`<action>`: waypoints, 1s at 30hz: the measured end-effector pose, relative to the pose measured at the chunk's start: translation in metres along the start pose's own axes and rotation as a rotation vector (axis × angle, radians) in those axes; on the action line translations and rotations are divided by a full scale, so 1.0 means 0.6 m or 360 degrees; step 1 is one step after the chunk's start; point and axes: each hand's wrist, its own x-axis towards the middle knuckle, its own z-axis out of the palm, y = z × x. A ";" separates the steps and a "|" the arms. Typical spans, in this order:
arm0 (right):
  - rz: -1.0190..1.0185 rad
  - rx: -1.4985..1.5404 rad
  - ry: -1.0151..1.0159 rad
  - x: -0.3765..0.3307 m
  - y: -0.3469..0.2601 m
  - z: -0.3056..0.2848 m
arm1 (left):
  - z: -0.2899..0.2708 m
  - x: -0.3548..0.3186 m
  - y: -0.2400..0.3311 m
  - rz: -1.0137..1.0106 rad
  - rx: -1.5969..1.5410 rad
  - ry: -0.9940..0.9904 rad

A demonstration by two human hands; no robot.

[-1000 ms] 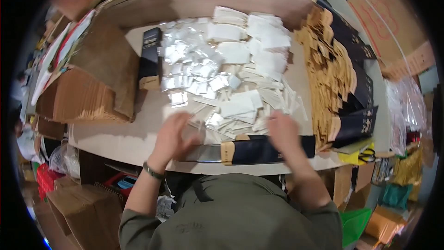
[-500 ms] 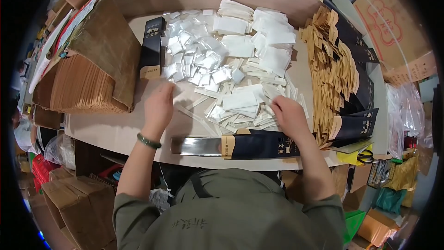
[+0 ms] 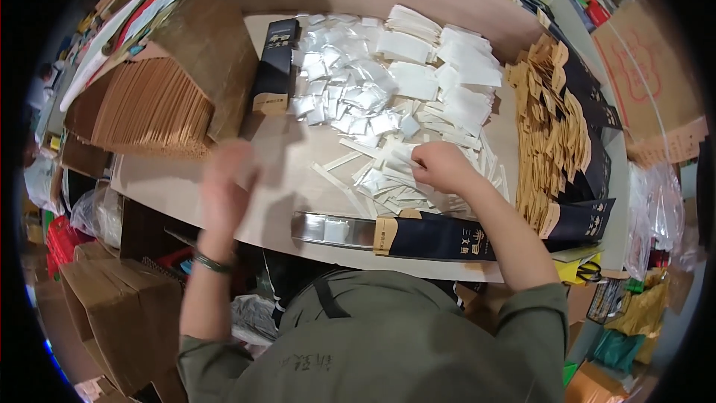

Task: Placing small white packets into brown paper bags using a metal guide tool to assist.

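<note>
On the table [image 3: 164, 185], atop a loose white heap [image 3: 388, 188]: one packet [image 3: 403, 159] pinched in right hand [image 3: 443, 167]. Along the near edge, dark sleeve [image 3: 436, 236] partly around silver tray [image 3: 315, 228]. Farther left, near carton [image 3: 221, 41], left hand [image 3: 227, 185] blurred above table; wide or narrow, cannot tell.

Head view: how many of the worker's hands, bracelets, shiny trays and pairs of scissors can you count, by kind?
Hands: 2 (left hand, right hand)
Bracelet: 1
Shiny tray: 1
Pair of scissors: 1
Total: 5
</note>
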 end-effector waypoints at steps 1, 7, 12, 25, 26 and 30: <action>0.0210 0.0344 0.0063 -0.005 -0.012 0.000 | -0.038 0.039 -0.029 -0.0166 -0.0072 0.0031; -0.0270 0.0380 -0.0148 -0.027 -0.200 0.081 | -0.104 0.142 -0.202 -0.0830 0.0506 -0.0326; -0.0287 0.0145 -0.0060 -0.049 -0.206 0.102 | -0.098 0.153 -0.220 -0.0601 0.0540 -0.0393; -0.0177 0.0368 0.0712 -0.125 -0.184 0.119 | -0.029 -0.127 -0.077 -0.1240 -0.1293 0.0425; -0.0193 0.0334 0.0679 -0.135 -0.173 0.123 | -0.021 -0.158 -0.065 -0.1331 -0.1285 -0.0109; -0.0288 0.0218 0.0599 -0.152 -0.151 0.136 | -0.008 -0.138 -0.032 -0.0983 -0.1149 -0.1002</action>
